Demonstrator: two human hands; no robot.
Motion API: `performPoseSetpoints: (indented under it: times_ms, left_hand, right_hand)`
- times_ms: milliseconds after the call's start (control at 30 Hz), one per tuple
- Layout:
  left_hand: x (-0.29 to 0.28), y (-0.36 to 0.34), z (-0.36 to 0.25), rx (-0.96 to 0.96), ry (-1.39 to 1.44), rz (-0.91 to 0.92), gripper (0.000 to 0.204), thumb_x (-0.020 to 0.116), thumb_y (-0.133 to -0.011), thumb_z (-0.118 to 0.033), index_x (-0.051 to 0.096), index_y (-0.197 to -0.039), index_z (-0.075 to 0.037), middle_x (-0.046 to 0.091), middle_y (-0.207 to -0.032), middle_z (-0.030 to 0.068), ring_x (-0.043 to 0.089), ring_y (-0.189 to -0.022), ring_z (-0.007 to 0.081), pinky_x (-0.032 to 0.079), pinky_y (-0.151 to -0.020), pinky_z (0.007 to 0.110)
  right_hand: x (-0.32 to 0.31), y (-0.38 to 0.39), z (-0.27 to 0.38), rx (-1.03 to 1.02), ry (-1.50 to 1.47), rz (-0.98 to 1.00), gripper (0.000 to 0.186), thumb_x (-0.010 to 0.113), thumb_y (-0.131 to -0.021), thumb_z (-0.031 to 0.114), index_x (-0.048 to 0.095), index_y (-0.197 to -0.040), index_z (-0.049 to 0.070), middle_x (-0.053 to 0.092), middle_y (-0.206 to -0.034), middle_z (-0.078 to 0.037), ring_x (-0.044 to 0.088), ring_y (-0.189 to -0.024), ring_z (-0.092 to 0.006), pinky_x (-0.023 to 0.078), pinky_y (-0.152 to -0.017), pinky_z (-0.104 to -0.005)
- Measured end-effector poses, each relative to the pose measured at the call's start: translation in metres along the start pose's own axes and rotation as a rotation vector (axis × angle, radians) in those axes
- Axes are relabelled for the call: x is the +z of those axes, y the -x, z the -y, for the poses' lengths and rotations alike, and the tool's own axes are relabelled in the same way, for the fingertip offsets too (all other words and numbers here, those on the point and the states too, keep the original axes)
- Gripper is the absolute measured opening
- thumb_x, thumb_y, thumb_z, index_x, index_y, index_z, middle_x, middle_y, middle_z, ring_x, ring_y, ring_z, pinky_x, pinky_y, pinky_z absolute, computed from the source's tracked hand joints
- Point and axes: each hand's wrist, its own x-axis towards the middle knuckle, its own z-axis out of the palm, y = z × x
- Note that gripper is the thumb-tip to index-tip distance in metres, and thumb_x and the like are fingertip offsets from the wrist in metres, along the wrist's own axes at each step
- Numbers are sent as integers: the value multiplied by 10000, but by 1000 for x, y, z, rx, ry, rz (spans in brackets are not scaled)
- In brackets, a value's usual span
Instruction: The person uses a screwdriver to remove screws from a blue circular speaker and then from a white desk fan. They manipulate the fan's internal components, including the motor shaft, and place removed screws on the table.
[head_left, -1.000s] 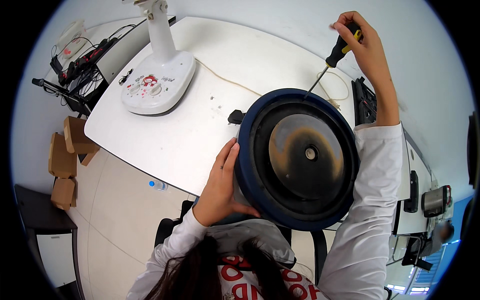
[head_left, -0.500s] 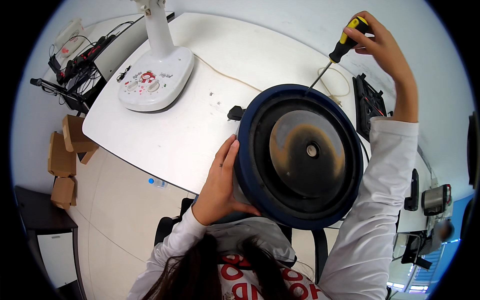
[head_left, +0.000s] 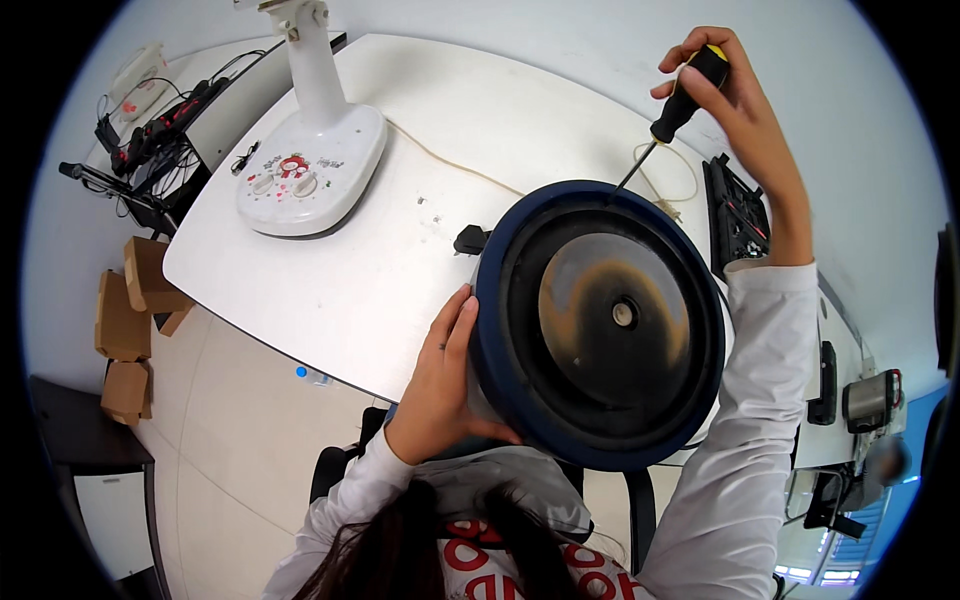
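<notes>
Your right hand (head_left: 735, 110) is up at the far right, its grip narrow around the black and yellow handle of a screwdriver (head_left: 690, 97), thumb and fingers on the handle. The shaft slants down toward the near left, and its end is at the dark groove just inside the far rim of the round appliance (head_left: 600, 325); the tip itself is too dark to make out. The appliance sits in front of you, over the near right part of the white desk (head_left: 300, 290). It has a dark blue rim, a black inner ring and a greyish, brown-stained disc (head_left: 605, 285) with a small hole in it.

Your left hand (head_left: 435, 380) touches the appliance's left side, its grip spread wide: fingers along the side wall, thumb reaching toward the near left edge. A small black piece (head_left: 470, 239) lies just beside that side, beyond your fingertips.

Farther left on the desk, well apart from both your hands, stands a white base (head_left: 310, 175) with two knobs, a red cartoon figure and an upright column. A pale cord (head_left: 450, 155) runs from behind it toward the appliance. A black case (head_left: 738, 210) lies at the far right, near your right forearm.
</notes>
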Motion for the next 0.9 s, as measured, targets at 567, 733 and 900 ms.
performPoseSetpoints:
  times_ms: [567,733,900]
  left_hand:
    - [-1,-2,1,12,4,-10,1392,927,-371,-368,106,-1453,-67,196,-1437,292,275,-1306,472,294,-1069,486]
    - [-1,-1,1,6,12,-6,1380,923,-378,-381,117,-1451,-59,201,-1436,296,280,-1304,473,292,-1070,484]
    - [0,0,2,7,5,-18,1386,923,-375,-382,112,-1452,-61,204,-1437,294,283,-1302,475,296,-1068,486]
  right_hand:
    - [19,-6,-12,75,300,-335,326,702,-837,305,486,-923,76,503,-731,-11,573,-702,-108,476,-657,-228]
    - [24,-2,-10,11,52,-332,426,613,-895,267,429,-1239,94,582,-1074,-119,630,-987,-218,495,-805,-314]
    - [8,16,4,114,-184,-170,482,546,-921,234,353,-1351,131,557,-1211,-155,604,-1083,-275,484,-904,-366]
